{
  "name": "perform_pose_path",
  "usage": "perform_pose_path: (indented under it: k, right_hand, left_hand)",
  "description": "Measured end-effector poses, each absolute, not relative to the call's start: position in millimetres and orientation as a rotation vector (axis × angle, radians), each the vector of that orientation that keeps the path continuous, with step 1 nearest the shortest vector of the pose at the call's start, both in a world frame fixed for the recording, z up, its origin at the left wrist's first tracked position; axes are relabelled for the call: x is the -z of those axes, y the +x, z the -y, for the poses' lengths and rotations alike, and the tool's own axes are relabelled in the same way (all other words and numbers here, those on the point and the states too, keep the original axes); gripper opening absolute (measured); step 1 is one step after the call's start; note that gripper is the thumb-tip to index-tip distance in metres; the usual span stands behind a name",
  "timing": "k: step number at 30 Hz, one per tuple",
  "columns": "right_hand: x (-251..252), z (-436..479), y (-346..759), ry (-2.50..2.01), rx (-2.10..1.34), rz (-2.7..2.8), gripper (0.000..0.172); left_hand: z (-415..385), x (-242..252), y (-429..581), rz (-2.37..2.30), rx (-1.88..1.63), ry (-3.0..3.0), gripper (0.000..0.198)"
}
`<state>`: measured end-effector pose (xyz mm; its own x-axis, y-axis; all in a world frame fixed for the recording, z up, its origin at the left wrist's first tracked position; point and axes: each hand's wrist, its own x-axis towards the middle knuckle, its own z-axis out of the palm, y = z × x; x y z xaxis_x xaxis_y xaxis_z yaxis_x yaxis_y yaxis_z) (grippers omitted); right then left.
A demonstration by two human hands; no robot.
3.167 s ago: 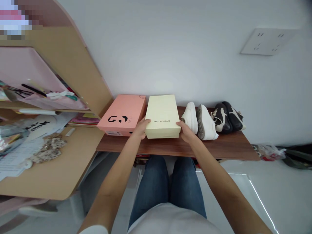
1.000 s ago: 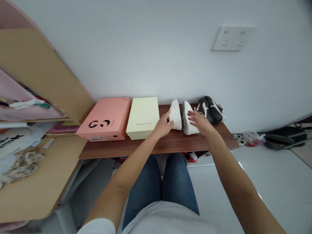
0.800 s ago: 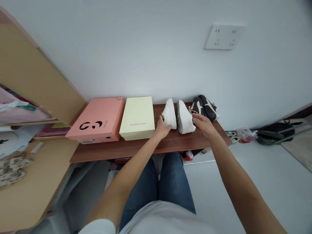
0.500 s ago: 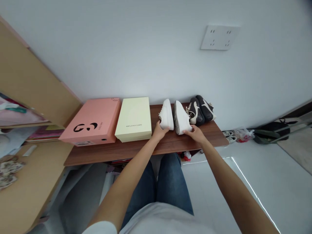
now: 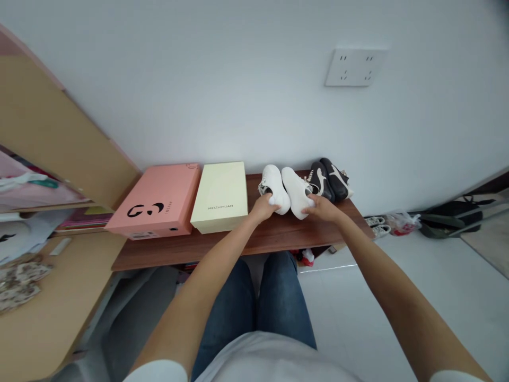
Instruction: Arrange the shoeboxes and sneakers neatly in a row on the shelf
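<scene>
Two white sneakers are side by side over the brown wooden shelf [image 5: 274, 236], toes toward the wall. My left hand [image 5: 263, 208] grips the heel of the left white sneaker [image 5: 274, 183]. Around the heel of the right white sneaker [image 5: 295, 190] my right hand [image 5: 321, 207] is closed. The two shoes touch or nearly touch each other. A pair of dark brown and cream sneakers [image 5: 332, 179] sits just right of them. To the left lie a pale yellow shoebox [image 5: 220, 188] and a pink shoebox [image 5: 163, 193], both lidded.
A light wood desk [image 5: 79, 286] with a patterned cloth [image 5: 22, 278] stands at the left. A wall socket plate [image 5: 354, 67] is above the shelf. On the floor at right are more shoes [image 5: 377, 227], a plastic bag [image 5: 401, 223] and a dark bag [image 5: 453, 216].
Both white sneakers have turned more upright and come closer together, now showing their openings. My hands have stayed on their heels. The camera view has shifted slightly.
</scene>
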<state>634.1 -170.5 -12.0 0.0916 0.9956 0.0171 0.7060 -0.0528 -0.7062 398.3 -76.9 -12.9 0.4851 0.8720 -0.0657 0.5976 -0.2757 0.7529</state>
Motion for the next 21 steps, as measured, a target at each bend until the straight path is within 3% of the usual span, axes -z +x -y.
perform_pose_path:
  k: [3, 9, 21]
  right_hand:
    - [0.2, 164.3, 626.3, -2.039, -0.495, 1.859, 0.044]
    - [-15.5, 157.1, 596.6, -2.318, -0.291, 2.112, 0.048]
    - [-27.6, 137.6, 573.2, -2.382, -0.234, 2.218, 0.038]
  left_hand:
    - [79.5, -1.8, 407.6, -1.219, -0.348, 2.189, 0.063]
    - [84.9, -17.4, 411.9, -1.227, -0.052, 2.451, 0.038]
    - [84.8, -26.4, 405.5, -1.280, 0.119, 2.523, 0.032]
